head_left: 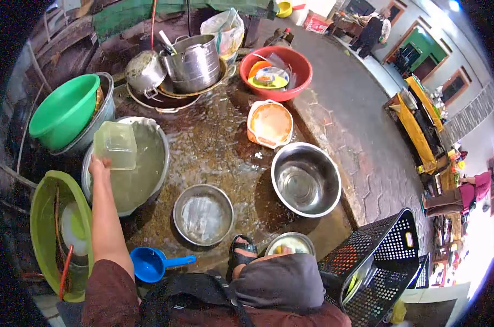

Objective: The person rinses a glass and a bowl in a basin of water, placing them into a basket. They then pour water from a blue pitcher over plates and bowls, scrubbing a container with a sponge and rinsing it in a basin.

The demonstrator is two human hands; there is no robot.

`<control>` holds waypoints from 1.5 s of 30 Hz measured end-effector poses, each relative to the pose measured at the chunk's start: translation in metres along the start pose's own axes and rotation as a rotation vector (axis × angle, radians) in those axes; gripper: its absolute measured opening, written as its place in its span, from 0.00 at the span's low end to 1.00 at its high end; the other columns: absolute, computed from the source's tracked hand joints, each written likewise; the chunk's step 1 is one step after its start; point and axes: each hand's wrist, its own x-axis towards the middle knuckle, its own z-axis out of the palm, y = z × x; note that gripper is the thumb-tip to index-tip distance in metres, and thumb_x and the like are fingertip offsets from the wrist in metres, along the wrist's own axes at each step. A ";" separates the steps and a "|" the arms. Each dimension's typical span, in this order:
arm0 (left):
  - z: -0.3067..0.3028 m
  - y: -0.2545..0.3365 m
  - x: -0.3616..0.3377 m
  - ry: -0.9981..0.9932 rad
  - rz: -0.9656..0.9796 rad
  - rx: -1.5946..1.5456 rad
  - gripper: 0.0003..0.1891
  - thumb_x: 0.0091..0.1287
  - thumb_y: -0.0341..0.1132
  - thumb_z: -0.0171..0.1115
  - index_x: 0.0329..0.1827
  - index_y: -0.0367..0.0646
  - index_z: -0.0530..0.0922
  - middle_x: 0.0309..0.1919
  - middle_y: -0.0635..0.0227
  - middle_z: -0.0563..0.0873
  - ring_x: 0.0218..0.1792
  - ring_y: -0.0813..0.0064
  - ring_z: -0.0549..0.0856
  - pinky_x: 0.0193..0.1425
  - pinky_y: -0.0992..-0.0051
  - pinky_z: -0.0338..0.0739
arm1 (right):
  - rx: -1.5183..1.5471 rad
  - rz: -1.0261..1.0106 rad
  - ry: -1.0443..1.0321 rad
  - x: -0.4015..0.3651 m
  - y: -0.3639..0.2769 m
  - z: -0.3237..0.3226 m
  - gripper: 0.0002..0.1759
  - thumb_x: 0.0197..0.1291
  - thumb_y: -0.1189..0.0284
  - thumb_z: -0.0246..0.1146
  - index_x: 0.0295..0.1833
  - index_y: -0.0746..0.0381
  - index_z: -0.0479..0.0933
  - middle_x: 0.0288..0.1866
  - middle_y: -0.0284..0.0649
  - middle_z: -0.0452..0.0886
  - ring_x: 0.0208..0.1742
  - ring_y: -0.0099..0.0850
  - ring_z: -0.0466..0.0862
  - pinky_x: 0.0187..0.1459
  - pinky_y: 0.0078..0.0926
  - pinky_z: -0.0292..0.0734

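Observation:
Above a large basin of cloudy water, my left hand grips a translucent pale green plastic container by its lower left edge. The container is tilted, and part of the hand is hidden behind it. My right hand does not show. A green tub stands behind the basin at the left, and an olive green tub stands in front of it. To the right of the basin, a round metal pan rests on the wet ground. A blue dipper lies close to my left arm.
Metal pots stand at the back, beside a red basin holding dishes. An orange tub and a steel bowl are right of centre. A black perforated crate is at lower right. Two people are in the distance.

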 end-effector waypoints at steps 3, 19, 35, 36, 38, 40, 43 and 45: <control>0.005 0.008 -0.011 -0.189 -0.183 -0.453 0.13 0.66 0.45 0.54 0.36 0.44 0.75 0.16 0.75 0.72 0.16 0.80 0.73 0.25 0.75 0.73 | -0.080 -0.025 -0.014 0.010 -0.011 -0.006 0.08 0.61 0.74 0.52 0.41 0.63 0.75 0.38 0.41 0.79 0.40 0.38 0.80 0.41 0.33 0.74; 0.098 -0.076 -0.398 -1.053 -0.407 -0.033 0.07 0.68 0.33 0.48 0.44 0.45 0.73 0.31 0.72 0.78 0.33 0.76 0.78 0.38 0.74 0.74 | 0.215 -1.121 0.105 0.078 -0.240 -0.012 0.33 0.43 0.68 0.66 0.60 0.54 0.68 0.64 0.45 0.65 0.66 0.46 0.62 0.66 0.45 0.53; 0.076 -0.105 -0.389 -1.165 -0.474 -0.059 0.13 0.68 0.36 0.47 0.49 0.39 0.73 0.43 0.67 0.80 0.44 0.76 0.79 0.50 0.76 0.73 | 0.251 -1.106 0.109 0.058 -0.231 0.022 0.23 0.51 0.68 0.60 0.53 0.64 0.71 0.57 0.48 0.69 0.55 0.47 0.68 0.57 0.40 0.64; 0.072 -0.107 -0.392 -1.152 -0.429 -0.030 0.12 0.67 0.32 0.48 0.49 0.38 0.73 0.41 0.66 0.80 0.43 0.76 0.79 0.49 0.76 0.74 | 0.273 -1.068 0.074 0.062 -0.231 0.019 0.22 0.53 0.68 0.58 0.54 0.64 0.71 0.57 0.49 0.68 0.55 0.48 0.68 0.58 0.42 0.62; 0.069 -0.109 -0.398 -1.173 -0.362 0.008 0.11 0.67 0.32 0.49 0.48 0.38 0.73 0.40 0.68 0.80 0.42 0.77 0.79 0.48 0.78 0.73 | 0.291 -0.934 0.193 0.086 -0.238 0.019 0.20 0.50 0.71 0.58 0.52 0.64 0.71 0.55 0.49 0.69 0.56 0.48 0.68 0.59 0.39 0.63; 0.068 -0.109 -0.399 -1.223 -0.222 0.060 0.09 0.66 0.32 0.51 0.45 0.38 0.74 0.39 0.71 0.80 0.41 0.81 0.78 0.47 0.81 0.72 | 0.430 -0.813 0.103 0.119 -0.231 0.033 0.22 0.50 0.72 0.59 0.54 0.64 0.70 0.54 0.50 0.69 0.56 0.47 0.68 0.56 0.39 0.65; 0.069 -0.108 -0.395 -1.302 -0.153 0.254 0.07 0.67 0.31 0.50 0.42 0.39 0.75 0.37 0.72 0.79 0.39 0.83 0.76 0.44 0.82 0.71 | 0.374 -0.855 0.107 0.114 -0.228 0.042 0.22 0.51 0.71 0.59 0.53 0.64 0.70 0.54 0.50 0.69 0.56 0.48 0.68 0.58 0.39 0.65; 0.068 -0.106 -0.393 -1.244 -0.170 0.291 0.07 0.67 0.30 0.50 0.42 0.40 0.75 0.36 0.72 0.79 0.38 0.84 0.76 0.44 0.82 0.71 | 0.367 -0.953 0.040 0.084 -0.229 0.037 0.21 0.52 0.71 0.59 0.53 0.64 0.71 0.56 0.49 0.69 0.56 0.49 0.68 0.59 0.40 0.63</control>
